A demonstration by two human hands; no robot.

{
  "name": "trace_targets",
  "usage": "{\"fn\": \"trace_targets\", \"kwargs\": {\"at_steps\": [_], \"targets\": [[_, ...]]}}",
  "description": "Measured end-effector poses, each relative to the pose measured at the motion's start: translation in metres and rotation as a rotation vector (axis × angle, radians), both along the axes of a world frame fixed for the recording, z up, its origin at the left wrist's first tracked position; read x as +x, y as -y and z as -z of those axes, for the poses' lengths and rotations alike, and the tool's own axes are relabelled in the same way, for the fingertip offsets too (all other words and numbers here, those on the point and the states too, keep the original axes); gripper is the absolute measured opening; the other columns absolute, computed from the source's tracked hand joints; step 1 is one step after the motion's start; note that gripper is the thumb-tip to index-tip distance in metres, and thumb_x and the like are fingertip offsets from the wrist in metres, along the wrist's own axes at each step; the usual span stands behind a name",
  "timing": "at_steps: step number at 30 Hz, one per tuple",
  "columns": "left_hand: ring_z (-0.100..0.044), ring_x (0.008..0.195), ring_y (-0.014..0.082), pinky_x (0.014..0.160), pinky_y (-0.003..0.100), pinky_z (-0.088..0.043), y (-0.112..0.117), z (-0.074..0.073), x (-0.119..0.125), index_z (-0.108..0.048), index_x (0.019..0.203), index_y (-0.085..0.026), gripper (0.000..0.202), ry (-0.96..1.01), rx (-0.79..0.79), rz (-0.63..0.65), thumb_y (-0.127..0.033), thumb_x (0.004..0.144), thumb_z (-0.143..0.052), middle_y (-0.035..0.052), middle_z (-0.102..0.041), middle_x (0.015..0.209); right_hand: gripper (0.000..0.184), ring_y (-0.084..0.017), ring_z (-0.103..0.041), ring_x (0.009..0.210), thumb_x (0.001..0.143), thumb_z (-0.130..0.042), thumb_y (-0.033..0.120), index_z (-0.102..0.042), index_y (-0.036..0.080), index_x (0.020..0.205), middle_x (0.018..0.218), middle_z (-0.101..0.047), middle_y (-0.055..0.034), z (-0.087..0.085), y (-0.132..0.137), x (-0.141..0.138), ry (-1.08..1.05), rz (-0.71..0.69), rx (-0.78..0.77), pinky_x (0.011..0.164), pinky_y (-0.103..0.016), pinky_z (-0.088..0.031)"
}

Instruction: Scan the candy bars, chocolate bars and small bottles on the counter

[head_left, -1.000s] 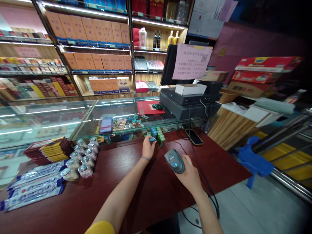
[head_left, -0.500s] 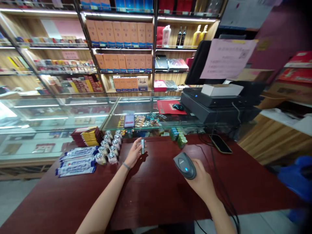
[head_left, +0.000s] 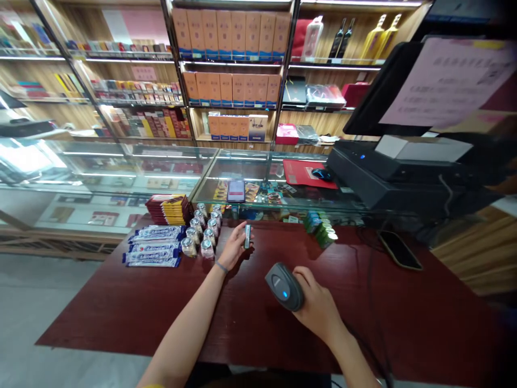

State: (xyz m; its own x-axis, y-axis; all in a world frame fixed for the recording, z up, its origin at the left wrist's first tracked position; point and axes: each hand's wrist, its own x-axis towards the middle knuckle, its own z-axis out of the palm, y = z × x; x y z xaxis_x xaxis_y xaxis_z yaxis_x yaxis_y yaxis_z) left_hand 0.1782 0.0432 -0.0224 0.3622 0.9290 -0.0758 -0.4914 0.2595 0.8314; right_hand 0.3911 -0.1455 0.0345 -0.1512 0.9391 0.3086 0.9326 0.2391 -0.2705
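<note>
My left hand [head_left: 233,247] is closed on a small green pack [head_left: 247,236], held upright just above the dark red counter [head_left: 121,307]. My right hand [head_left: 319,304] grips a grey handheld barcode scanner [head_left: 284,285] with a blue light, its head turned toward the pack, about a hand's width to the right of it. A cluster of similar small green and blue packs [head_left: 321,227] stands on the counter further right.
Several small jars [head_left: 202,234], blue wrapped bars [head_left: 153,252] and a stack of red-yellow bars [head_left: 167,209] lie at the left. A phone [head_left: 399,249], a cash register [head_left: 407,172] with monitor, a glass display case [head_left: 169,172] and stocked shelves lie beyond.
My left hand picked a small pack from the green cluster and carried it left, turning it upright. My right hand brought the scanner a little toward it. The view shifted left.
</note>
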Motion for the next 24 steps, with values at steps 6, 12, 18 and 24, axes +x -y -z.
{"fn": "trace_targets", "kwargs": {"at_steps": [6,12,18,24], "targets": [[-0.068,0.102,0.0213,0.08,0.036,-0.058,-0.006,0.009,0.001,-0.052,0.136,-0.028,0.059,-0.015,0.0,-0.011,-0.038,0.083,-0.074,0.012,-0.061,0.133,0.036,-0.024,-0.071,0.088,0.077,-0.059,0.018,-0.05,0.022,0.112,0.12,-0.059,-0.0106,-0.003,-0.002,-0.004,-0.032,-0.026,-0.012,0.065,-0.031,-0.054],[-0.069,0.098,0.0217,0.079,0.038,-0.058,-0.01,0.017,0.004,-0.052,0.136,-0.029,0.062,-0.026,0.002,-0.03,-0.038,0.08,-0.077,0.0125,-0.062,0.132,0.036,-0.024,-0.071,0.086,0.076,-0.058,0.016,-0.051,0.022,0.111,0.118,-0.06,-0.0102,-0.002,0.0,-0.001,-0.043,-0.018,-0.001,0.062,-0.031,-0.055],[-0.067,0.107,0.0239,0.085,0.039,-0.058,-0.007,0.021,0.007,-0.049,0.138,-0.024,0.061,-0.225,0.138,-0.228,-0.036,0.082,-0.073,0.0113,-0.064,0.121,0.043,-0.027,-0.072,0.093,0.076,-0.057,0.016,-0.047,0.022,0.118,0.12,-0.062,-0.0126,0.005,0.001,0.004,-0.012,-0.002,0.03,0.065,-0.033,-0.056],[-0.065,0.111,0.0231,0.103,0.044,-0.05,-0.015,0.019,0.004,-0.055,0.126,-0.018,0.044,-0.513,0.385,-0.634,-0.025,0.085,-0.067,0.0133,-0.064,0.123,0.04,-0.029,-0.069,0.097,0.076,-0.053,0.015,-0.046,0.021,0.115,0.109,-0.065,-0.0113,0.012,-0.003,0.012,-0.063,-0.026,0.049,0.072,-0.036,-0.057]]}}
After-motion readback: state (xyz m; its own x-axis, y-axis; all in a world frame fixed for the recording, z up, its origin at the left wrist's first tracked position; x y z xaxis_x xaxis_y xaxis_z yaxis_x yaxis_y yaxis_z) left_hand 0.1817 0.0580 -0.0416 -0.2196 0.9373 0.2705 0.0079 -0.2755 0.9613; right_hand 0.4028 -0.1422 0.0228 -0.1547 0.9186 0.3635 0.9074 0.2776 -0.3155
